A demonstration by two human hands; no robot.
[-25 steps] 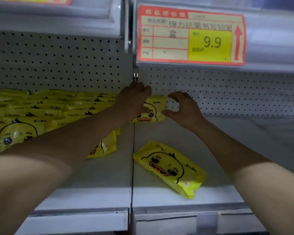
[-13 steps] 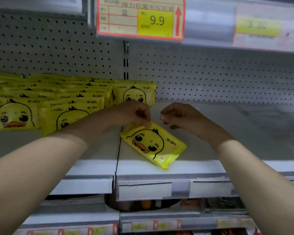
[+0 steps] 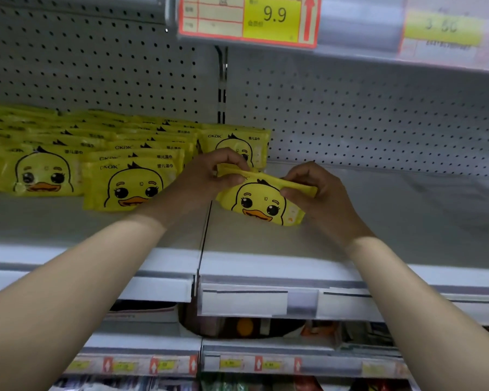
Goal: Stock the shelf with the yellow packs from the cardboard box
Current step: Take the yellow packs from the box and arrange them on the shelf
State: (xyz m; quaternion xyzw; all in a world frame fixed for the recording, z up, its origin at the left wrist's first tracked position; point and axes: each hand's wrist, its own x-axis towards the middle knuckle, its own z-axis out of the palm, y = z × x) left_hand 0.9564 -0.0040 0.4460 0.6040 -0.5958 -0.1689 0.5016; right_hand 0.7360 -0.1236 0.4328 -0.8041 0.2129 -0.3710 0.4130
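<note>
A yellow pack (image 3: 259,203) printed with a duck face stands tilted on the grey shelf (image 3: 393,221), just right of the shelf joint. My left hand (image 3: 209,173) pinches its top left edge and my right hand (image 3: 319,193) pinches its top right edge. Behind it another yellow pack (image 3: 254,145) stands upright against the pegboard. Rows of several yellow packs (image 3: 96,156) fill the left part of the shelf. The cardboard box is out of view.
The shelf right of the held pack is bare up to the perforated back wall (image 3: 378,122). A 9.9 price tag (image 3: 249,19) hangs on the shelf above. A lower shelf (image 3: 266,325) holds other goods.
The pack lay flat near the shelf's front; both hands have taken its top edge and stood it up, further back. The view has dropped a little.
</note>
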